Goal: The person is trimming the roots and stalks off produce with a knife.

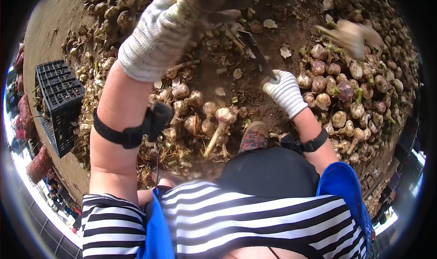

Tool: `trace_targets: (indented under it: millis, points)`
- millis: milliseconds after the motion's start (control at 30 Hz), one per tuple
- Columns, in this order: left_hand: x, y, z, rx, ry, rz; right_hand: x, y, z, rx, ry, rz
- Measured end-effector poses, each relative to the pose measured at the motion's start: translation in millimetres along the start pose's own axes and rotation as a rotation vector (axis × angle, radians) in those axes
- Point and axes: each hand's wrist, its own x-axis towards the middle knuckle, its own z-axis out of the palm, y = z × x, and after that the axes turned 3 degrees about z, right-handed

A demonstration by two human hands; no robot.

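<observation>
My right hand (286, 92), in a white knit glove, is closed round a knife (258, 54). Its long dark blade points up and to the left over the soil. Reaching to the top edge, my left hand (200, 6) wears a similar glove, dirt-brown toward the fingers. Motion smears those fingers, so whether they hold anything is hidden. A blurred garlic bulb with a stem (353, 36) shows above the right-hand garlic pile (357, 90), apart from both hands. Between my arms lie several garlic bulbs (225, 116), some with thick stems attached.
At the left stands a black plastic crate (61, 92) with a grid surface. More garlic (125, 8) lies at the upper left. Dry skins and cut stems litter the brown soil (266, 106). A patterned shoe (254, 137) is near the middle; reddish sacks (38, 164) line the far left.
</observation>
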Motion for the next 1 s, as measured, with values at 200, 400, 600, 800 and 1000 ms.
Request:
trace_targets:
  millis: [200,400,600,800,1000]
  points:
    - [-46.5,-14.8,-11.8,2.121,-0.534,-0.253,-8.3,16.2,-12.5,0.060,-0.004,0.067]
    - [-35.0,-32.8,-57.6,2.054,-1.053,0.113,-6.1,4.5,-12.0,-0.010,-0.057,-0.003]
    - [-37.1,-38.9,-21.4,0.837,-0.041,0.187,-25.9,-40.1,-28.1,-0.071,0.019,-0.148]
    - [-58.5,-116.6,-24.4,-0.179,-0.093,-0.353,-39.9,-68.7,-25.9,-0.449,0.239,-0.606]
    - [-66.2,-52.5,47.9,0.125,-0.289,-0.075,-44.5,-85.9,-19.3,-0.464,0.218,-0.666]
